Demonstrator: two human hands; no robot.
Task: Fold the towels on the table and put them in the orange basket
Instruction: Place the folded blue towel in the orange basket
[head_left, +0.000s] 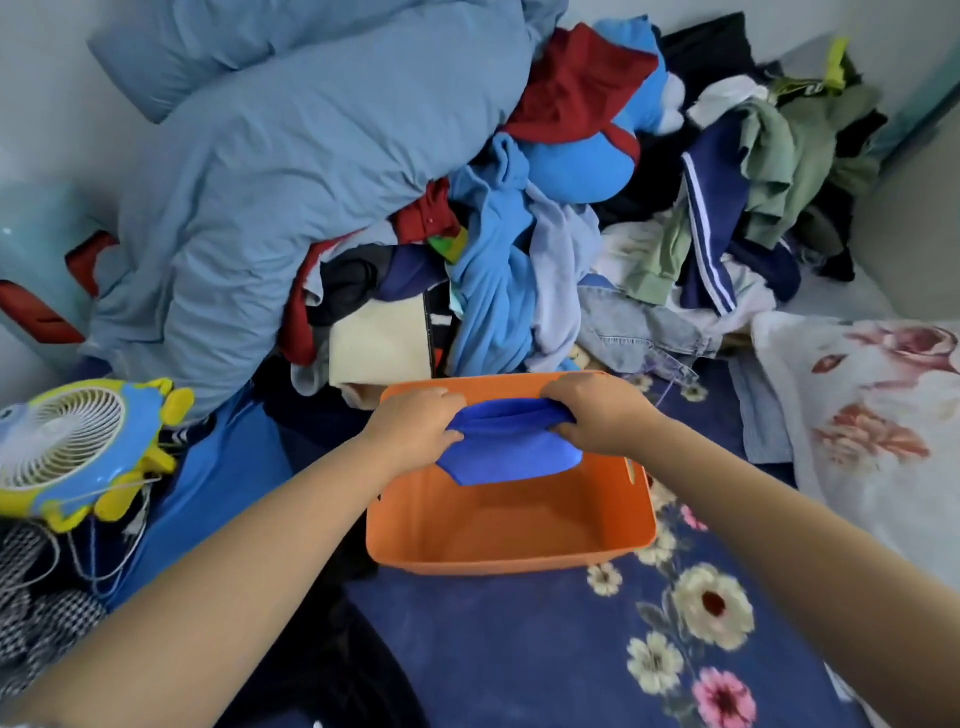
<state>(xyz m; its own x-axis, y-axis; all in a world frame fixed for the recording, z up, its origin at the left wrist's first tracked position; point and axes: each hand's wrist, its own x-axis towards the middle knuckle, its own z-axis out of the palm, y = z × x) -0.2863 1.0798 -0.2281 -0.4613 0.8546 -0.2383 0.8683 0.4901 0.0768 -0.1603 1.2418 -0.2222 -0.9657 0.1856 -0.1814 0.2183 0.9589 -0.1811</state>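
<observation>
I have the folded royal-blue microfibre towel (506, 441) hanging over the far half of the orange rectangular plastic basket (511, 540), my left hand (415, 428) pinching its left end and my right hand (597, 415) curled tight round its right end. It sits above the inside of the basket, not yet on the bottom, so this one is folded but not set down. The basket floor below it looks bare, which tells me this is likely the first towel to go in. What is left I can only judge: behind the basket is a big heap of mixed clothes and cloth (519, 249), and I cannot tell from here which pieces, if any, are towels that need folding.

The towel is soft and limp, with a short fuzzy nap; it bunches into a thick roll along the top where I hold it and sags to a blunt point underneath. The basket is smooth, rigid moulded plastic with rounded corners, sloping walls and a slot handle cut in the right side. It rests on a navy bedsheet printed with cream and pink flowers (649, 649), thin and a little creased. To my left lies a small blue-and-yellow plastic fan with a white grille (67, 447), hard and glossy.
</observation>
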